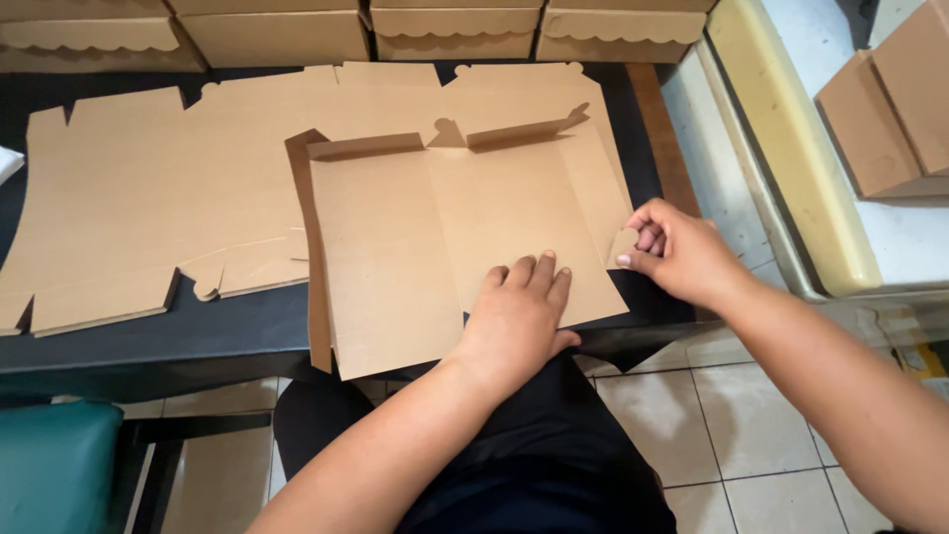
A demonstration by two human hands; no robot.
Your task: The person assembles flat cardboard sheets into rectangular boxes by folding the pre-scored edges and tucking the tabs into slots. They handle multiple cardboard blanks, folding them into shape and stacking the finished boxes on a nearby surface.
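Note:
A flat brown cardboard box blank lies on the dark table, partly folded, with its far flaps standing up. My left hand presses flat on the blank's near edge, fingers spread. My right hand pinches a small side tab at the blank's right edge, thumb and fingers closed on it.
A stack of unfolded cardboard blanks lies to the left under the one I work on. Finished brown boxes line the table's far edge, and others sit at the right. A teal stool stands low left. Tiled floor lies below.

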